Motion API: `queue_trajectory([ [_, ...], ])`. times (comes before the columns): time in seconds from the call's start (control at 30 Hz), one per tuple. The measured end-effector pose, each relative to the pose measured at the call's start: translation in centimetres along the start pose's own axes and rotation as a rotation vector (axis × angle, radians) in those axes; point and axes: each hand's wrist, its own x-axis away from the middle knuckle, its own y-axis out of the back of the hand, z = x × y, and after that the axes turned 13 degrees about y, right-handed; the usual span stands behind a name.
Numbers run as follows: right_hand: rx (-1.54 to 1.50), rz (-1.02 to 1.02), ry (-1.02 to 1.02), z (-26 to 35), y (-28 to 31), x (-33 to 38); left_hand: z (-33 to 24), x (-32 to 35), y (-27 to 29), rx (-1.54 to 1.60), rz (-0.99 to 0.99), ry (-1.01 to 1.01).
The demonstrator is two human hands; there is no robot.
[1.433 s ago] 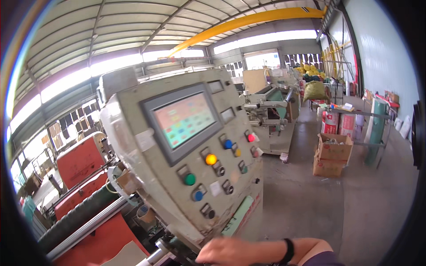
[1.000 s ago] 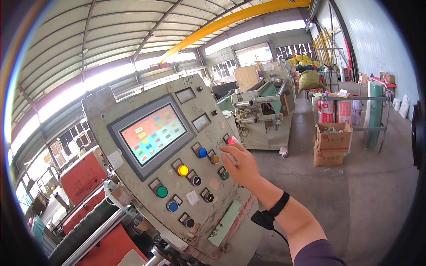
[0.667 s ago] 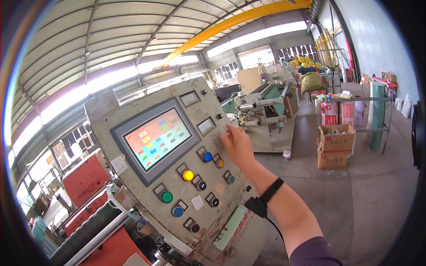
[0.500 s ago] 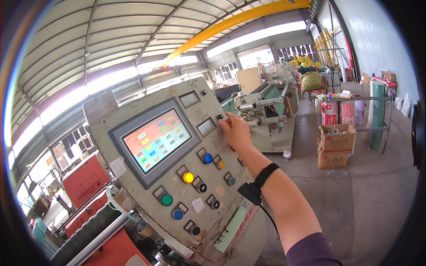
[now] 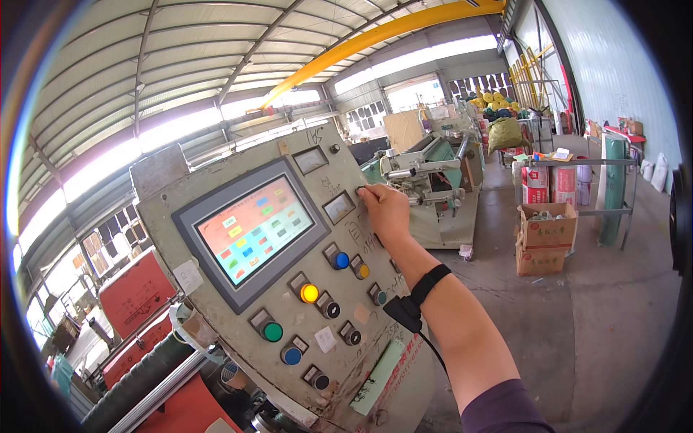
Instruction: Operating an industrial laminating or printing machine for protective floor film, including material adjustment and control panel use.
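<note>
My right hand (image 5: 385,209) reaches up to the right edge of a worn beige control panel (image 5: 238,325). Thumb and fingers are pinched around a small black knob (image 5: 360,189), which they mostly cover. Beside the hand is a small rectangular meter (image 5: 338,207), with a second meter (image 5: 310,160) above it. A lit touchscreen (image 5: 254,229) with coloured blocks fills the panel's upper left. Below it sit a glowing yellow button (image 5: 309,293), a green button (image 5: 272,332), a blue button (image 5: 341,260) and several dark switches. My left hand is out of view.
Red sheet material (image 5: 177,411) and a dark roller (image 5: 133,379) lie at lower left. Behind the panel stands another machine (image 5: 433,169). Stacked cardboard boxes (image 5: 543,242) and a metal rack (image 5: 605,212) are at right. My wrist strap (image 5: 431,283) trails a black cable.
My right hand's fingers have closed further over the black knob, which showed more clearly before. The panel sits slightly lower and tilted a little differently in view.
</note>
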Motion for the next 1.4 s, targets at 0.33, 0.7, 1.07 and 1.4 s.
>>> queue_trajectory([
  [0.33,-0.016,0.062,-0.048,0.8,1.1,1.7,-1.3,-0.5,-3.1,0.243,0.325,0.124],
  [0.7,-0.170,0.167,0.129,7.5,5.6,15.1,-2.4,2.4,4.8,0.509,0.486,0.218],
  [1.07,0.001,0.248,0.192,5.4,4.7,14.6,-7.9,8.2,1.1,0.575,-0.272,0.384],
  [1.4,0.029,0.180,0.215,2.7,3.6,16.4,-13.0,8.1,1.0,0.344,-0.593,0.812],
])
